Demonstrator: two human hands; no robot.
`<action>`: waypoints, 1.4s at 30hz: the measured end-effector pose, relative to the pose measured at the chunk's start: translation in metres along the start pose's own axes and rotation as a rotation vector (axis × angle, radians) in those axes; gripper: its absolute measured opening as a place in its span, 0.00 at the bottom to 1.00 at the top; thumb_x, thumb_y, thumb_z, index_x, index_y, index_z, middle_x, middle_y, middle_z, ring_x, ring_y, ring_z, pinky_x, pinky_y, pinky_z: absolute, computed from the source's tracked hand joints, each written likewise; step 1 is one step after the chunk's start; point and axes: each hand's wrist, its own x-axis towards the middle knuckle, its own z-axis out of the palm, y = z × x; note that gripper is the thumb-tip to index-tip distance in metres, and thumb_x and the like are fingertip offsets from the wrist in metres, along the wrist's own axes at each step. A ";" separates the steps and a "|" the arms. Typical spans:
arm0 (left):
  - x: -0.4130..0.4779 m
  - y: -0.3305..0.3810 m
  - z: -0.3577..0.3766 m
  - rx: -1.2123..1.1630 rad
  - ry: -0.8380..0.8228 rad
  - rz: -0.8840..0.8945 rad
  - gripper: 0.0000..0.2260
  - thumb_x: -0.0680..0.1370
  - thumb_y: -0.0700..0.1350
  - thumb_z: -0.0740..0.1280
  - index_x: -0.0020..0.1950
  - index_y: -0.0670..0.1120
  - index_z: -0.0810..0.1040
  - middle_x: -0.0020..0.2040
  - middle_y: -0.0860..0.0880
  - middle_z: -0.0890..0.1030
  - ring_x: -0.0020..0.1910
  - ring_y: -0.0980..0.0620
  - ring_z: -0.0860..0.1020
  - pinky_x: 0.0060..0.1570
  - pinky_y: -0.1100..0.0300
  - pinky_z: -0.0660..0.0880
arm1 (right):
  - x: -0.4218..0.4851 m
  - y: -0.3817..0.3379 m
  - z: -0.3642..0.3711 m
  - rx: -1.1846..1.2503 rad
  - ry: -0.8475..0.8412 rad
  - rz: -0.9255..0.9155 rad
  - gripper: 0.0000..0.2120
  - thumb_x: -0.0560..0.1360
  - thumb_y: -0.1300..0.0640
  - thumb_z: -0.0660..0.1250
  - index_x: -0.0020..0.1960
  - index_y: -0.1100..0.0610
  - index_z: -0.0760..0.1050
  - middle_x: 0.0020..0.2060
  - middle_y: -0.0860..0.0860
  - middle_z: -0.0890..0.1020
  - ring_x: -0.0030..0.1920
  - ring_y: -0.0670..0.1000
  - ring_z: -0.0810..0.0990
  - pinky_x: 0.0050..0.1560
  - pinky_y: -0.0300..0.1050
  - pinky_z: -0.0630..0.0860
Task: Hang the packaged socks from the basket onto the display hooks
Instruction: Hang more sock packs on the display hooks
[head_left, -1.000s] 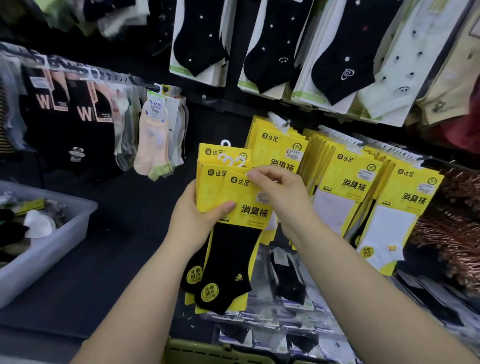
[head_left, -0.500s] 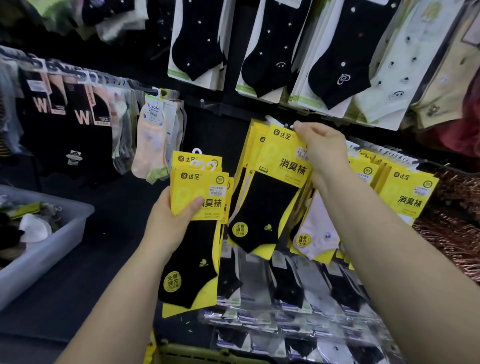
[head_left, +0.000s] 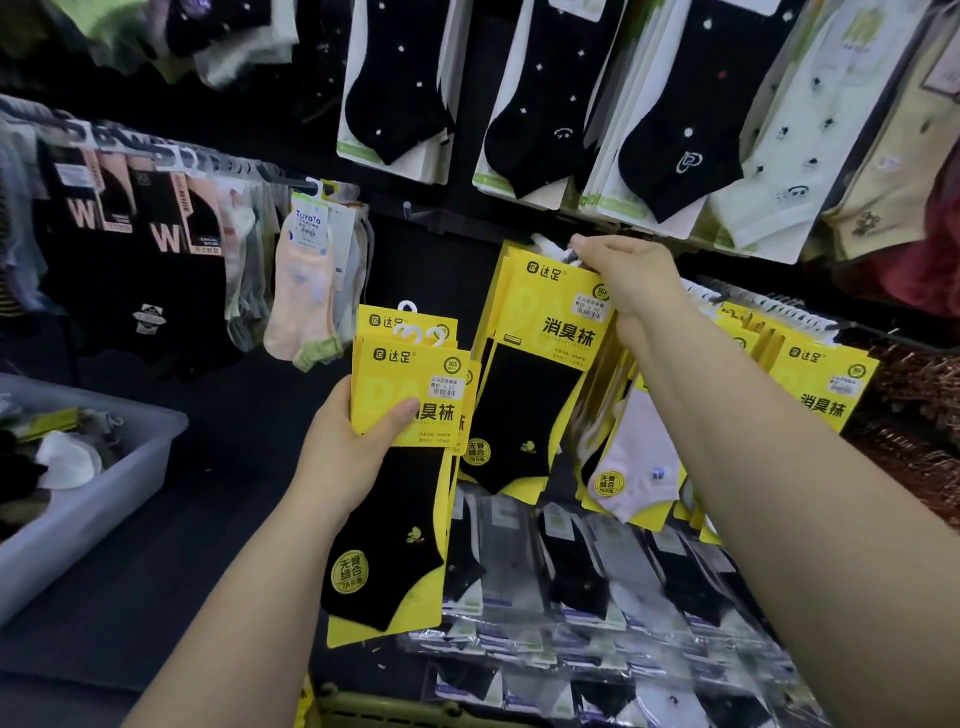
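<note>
My left hand (head_left: 349, 457) grips a small stack of yellow-carded black sock packs (head_left: 410, 395), their white hangers sticking up at the top. My right hand (head_left: 631, 278) is raised to the display hook (head_left: 545, 243) and pinches the top of a single yellow pack with a black sock (head_left: 540, 374), which hangs in front of other yellow packs there. The hook's tip is mostly hidden by my fingers. The rim of an olive-yellow basket (head_left: 363, 709) shows at the bottom edge.
More yellow packs (head_left: 818, 384) hang to the right. Black and white dotted socks (head_left: 675, 135) fill the row above. Bagged socks (head_left: 597, 597) lie below. A grey bin (head_left: 98, 499) with loose socks stands at left, beside a rail of hanging socks (head_left: 306, 291).
My right hand took one pack off the stack in my left hand and carried it up and right to the hook. The left hand sank a little with the remaining packs.
</note>
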 end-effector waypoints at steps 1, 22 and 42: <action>-0.001 0.001 0.001 0.007 -0.007 0.001 0.09 0.73 0.51 0.71 0.47 0.61 0.73 0.45 0.61 0.81 0.42 0.66 0.79 0.38 0.69 0.70 | 0.000 0.001 0.000 0.023 0.004 0.016 0.04 0.73 0.55 0.71 0.40 0.54 0.80 0.42 0.51 0.81 0.54 0.56 0.79 0.62 0.61 0.73; -0.007 0.010 0.017 -0.167 -0.032 -0.057 0.11 0.70 0.53 0.72 0.51 0.56 0.76 0.47 0.56 0.84 0.46 0.59 0.82 0.42 0.64 0.75 | -0.065 0.035 0.029 -0.192 0.082 -0.310 0.05 0.75 0.53 0.66 0.47 0.46 0.70 0.50 0.49 0.75 0.45 0.42 0.72 0.44 0.33 0.69; -0.002 0.000 0.019 -0.215 0.020 -0.057 0.06 0.78 0.49 0.66 0.53 0.57 0.75 0.52 0.54 0.83 0.52 0.52 0.81 0.53 0.54 0.77 | -0.049 0.046 -0.014 -0.068 -0.061 -0.081 0.07 0.74 0.59 0.70 0.42 0.47 0.79 0.48 0.44 0.81 0.54 0.47 0.78 0.44 0.33 0.72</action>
